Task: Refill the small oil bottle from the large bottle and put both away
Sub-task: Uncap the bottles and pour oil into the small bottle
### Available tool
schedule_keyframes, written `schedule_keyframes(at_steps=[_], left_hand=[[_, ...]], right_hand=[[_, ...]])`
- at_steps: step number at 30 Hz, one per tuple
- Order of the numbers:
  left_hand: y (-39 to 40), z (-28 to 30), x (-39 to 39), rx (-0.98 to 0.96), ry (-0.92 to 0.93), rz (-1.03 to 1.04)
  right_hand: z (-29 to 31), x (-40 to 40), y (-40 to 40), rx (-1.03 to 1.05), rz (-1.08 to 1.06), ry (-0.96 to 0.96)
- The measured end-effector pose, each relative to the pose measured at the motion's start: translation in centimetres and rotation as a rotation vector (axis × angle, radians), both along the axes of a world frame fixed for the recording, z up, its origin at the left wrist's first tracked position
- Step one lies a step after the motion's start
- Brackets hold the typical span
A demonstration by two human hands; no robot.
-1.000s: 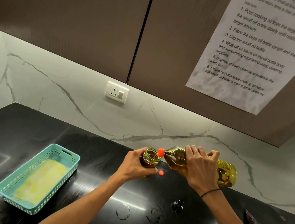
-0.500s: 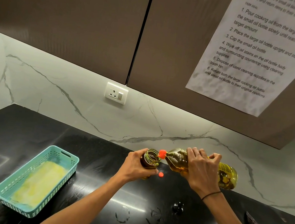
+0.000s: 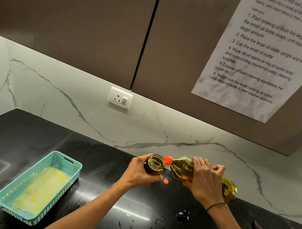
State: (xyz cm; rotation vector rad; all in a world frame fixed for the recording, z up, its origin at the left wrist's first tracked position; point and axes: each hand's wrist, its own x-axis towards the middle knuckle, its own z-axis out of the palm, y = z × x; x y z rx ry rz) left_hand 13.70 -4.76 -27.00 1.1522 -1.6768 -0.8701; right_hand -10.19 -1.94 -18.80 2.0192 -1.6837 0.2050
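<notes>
Black polished stone counter [image 3: 100, 165] ran below a marble wall. Above it, the left hand [image 3: 138, 172] gripped the small open-mouthed glass oil bottle [image 3: 155, 166], while the right hand [image 3: 204, 182] clasped the large yellow plastic oil bottle [image 3: 181, 170], tipped sideways, its orange spout at the small bottle's rim.

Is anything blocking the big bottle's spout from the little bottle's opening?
Nothing visible. The large bottle lies tipped, its orange spout right at the small bottle's open rim. An orange cap lies below on the counter.
</notes>
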Motion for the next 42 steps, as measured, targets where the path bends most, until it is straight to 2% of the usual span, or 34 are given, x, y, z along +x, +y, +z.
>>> schedule_keyframes(at_steps=[20,33,42], left_hand=[[0.6,1.6,-0.1,-0.038,0.021,-0.029],[1.3,1.5,0.1,-0.044,0.016,-0.039],[1.5,1.5,0.6,-0.031,0.037,-0.004]], right_hand=[[-2.9,-0.6,0.9,-0.034,0.039,-0.279],[-6.5,0.0,1.9,0.021,0.017,-0.535],[-8.0,1.1,2.3,0.029,0.024,-0.637]])
